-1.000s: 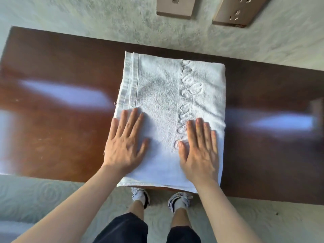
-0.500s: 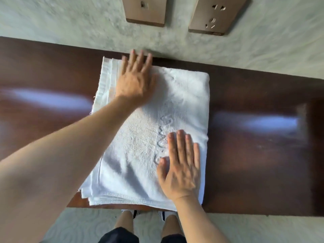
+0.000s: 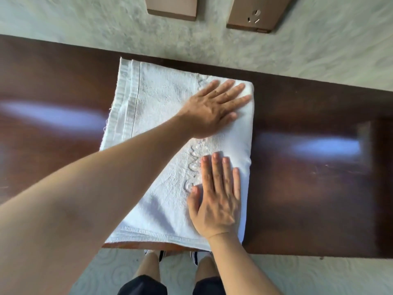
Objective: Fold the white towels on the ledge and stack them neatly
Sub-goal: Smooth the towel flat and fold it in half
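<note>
We press both hands flat, fingers straight: left hand [image 3: 209, 107] and right hand [image 3: 214, 201] on folded white towel [image 3: 161, 116] on desk [image 3: 308, 167].

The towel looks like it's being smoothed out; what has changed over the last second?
The left hand slid from the near left part of the white towel up to the far left corner, then swept across to the far right corner, flat all along. The right hand stayed flat on the near right part. The towel stayed folded on the ledge.

raised script on the towel [image 3: 161, 116] is unreadable.
</note>
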